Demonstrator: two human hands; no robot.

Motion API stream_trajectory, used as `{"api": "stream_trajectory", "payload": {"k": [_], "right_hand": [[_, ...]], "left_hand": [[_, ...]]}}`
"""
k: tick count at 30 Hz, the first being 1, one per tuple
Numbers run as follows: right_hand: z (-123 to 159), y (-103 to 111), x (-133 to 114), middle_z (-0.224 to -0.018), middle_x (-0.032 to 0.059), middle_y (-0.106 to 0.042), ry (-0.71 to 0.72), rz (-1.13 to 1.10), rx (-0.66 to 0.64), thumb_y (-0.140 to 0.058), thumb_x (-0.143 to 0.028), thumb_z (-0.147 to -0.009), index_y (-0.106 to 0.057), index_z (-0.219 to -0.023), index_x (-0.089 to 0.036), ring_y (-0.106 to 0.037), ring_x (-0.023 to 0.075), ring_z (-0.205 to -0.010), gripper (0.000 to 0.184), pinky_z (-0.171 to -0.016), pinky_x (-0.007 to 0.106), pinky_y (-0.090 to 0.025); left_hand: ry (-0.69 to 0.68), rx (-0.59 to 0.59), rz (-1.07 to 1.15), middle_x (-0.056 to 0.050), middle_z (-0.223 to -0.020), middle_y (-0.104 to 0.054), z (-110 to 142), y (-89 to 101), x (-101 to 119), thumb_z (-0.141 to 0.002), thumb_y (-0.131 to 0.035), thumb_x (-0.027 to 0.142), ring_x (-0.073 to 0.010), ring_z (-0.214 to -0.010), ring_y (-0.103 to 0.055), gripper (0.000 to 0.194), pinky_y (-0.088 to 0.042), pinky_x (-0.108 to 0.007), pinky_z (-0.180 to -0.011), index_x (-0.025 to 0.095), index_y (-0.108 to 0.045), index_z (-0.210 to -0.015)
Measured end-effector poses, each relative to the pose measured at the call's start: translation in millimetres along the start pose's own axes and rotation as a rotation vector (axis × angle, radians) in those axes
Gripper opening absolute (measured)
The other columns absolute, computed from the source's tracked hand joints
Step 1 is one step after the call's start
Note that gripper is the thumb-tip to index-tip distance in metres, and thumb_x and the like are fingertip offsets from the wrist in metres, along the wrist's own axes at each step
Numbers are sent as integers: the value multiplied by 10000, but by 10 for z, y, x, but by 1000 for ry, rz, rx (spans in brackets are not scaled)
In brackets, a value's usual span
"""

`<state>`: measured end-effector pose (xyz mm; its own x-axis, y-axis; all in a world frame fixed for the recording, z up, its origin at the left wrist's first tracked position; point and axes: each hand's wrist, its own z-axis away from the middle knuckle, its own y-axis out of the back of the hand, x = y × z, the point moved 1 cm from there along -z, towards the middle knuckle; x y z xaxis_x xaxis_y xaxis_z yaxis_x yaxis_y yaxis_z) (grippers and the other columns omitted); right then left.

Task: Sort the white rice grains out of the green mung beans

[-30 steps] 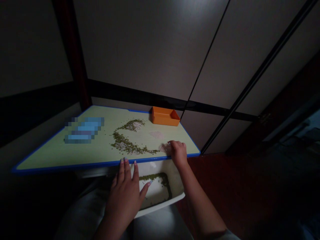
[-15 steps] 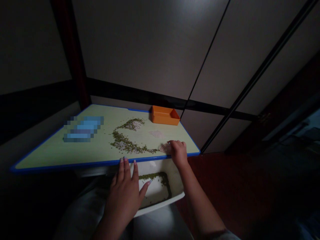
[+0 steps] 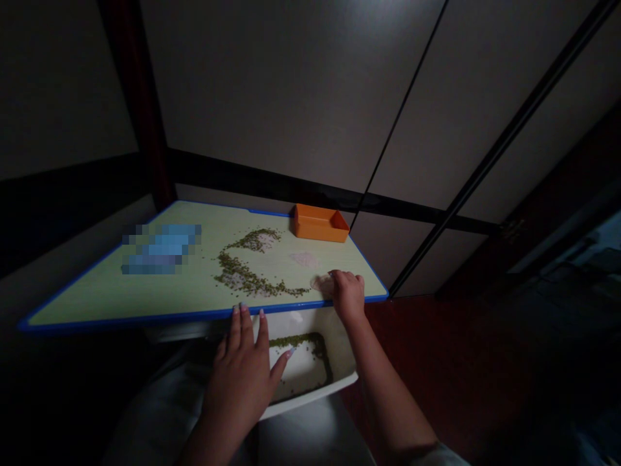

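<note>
On the pale green tabletop [image 3: 160, 301], small green beans [image 3: 242, 275] lie in a curved spread, mixed with whitish grains [image 3: 262, 242]. A separate patch of whitish grains [image 3: 305, 259] lies to their right. My right hand [image 3: 348, 294] is at the front right of the tabletop, its fingers closed on a small pale, see-through piece [image 3: 322, 283] whose kind I cannot make out. My left hand [image 3: 250, 362] has its fingers apart, tips at the blue front edge, the thumb over a white tub [image 3: 344, 346]. More green beans [image 3: 295, 340] are inside the tub.
An orange open box [image 3: 320, 226] stands at the back right of the tabletop. A blurred-out blue item [image 3: 162, 249] lies on the left. Large cabinet panels [image 3: 291, 97] rise right behind the table. Dark reddish floor [image 3: 427, 349] shows at the right.
My right hand has shifted very slightly to the right with the pale piece, away from the end of the bean line. My left hand stays in place.
</note>
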<state>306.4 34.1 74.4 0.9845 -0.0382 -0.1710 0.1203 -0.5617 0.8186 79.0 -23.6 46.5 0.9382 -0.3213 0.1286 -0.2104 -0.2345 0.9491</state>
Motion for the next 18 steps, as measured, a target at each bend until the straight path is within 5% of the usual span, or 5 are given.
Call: {"api": "stream_trajectory", "payload": {"k": [18], "right_hand": [[-2, -18, -15, -892, 42, -671, 54, -28, -37, -482, -137, -876, -635, -994, -220, -552, 169, -863, 211, -773, 297, -236]], "left_hand": [[-7, -3, -8, -273, -1486, -208, -2, 11, -2, -774, -385, 554, -358, -1411, -110, 762, -352, -478, -1014, 58, -339, -1352]]}}
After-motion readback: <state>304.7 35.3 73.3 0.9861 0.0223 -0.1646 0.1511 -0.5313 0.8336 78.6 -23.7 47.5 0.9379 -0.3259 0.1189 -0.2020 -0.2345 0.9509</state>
